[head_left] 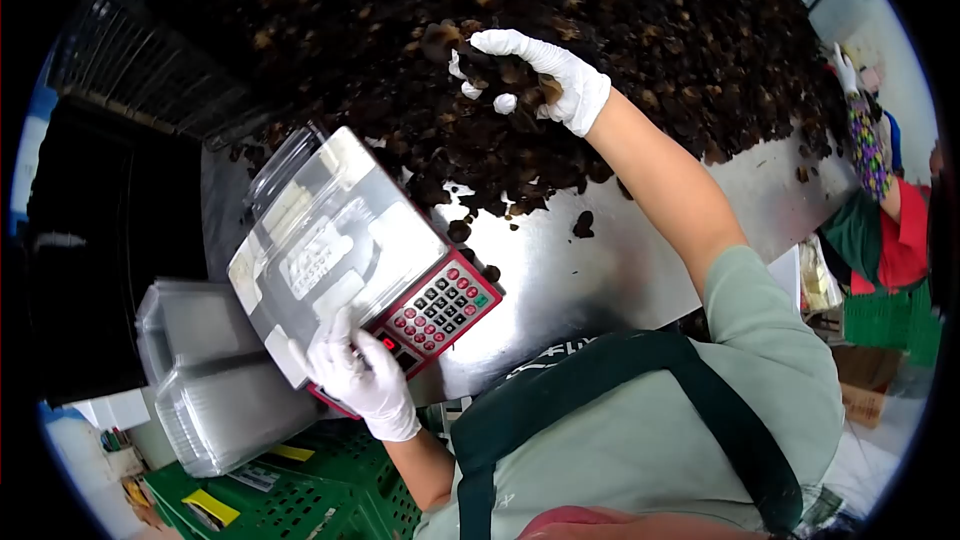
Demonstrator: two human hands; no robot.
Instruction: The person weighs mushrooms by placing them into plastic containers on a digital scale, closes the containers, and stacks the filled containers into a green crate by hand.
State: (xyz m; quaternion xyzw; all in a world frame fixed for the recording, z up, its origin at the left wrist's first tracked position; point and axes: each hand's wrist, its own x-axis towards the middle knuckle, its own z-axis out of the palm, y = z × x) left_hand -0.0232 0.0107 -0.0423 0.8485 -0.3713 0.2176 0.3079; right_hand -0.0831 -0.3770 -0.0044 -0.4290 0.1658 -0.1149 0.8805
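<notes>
My right hand [545, 80], in a white glove, reaches over a large heap of dark brown, wood-ear-like mushrooms [650, 50]. Its fingers curl around several mushroom pieces [500, 70], and the fingertips show below them. My left hand [362, 375], also gloved in white, rests at the near edge of a digital scale [335, 230]. The fingers there are spread and hold nothing that I can see. Beside them are the scale's lit red display [389, 344] and its red keypad [440, 305]. Pale patches, one with lettering, cover parts of the scale's top.
Stacks of clear plastic containers [235, 420] stand left of the scale, above green crates [290, 490]. A dark slatted crate [130, 70] borders the heap. Loose mushroom pieces lie on the metal table [540, 290]. At far right is another person's gloved hand [845, 70] and patterned sleeve.
</notes>
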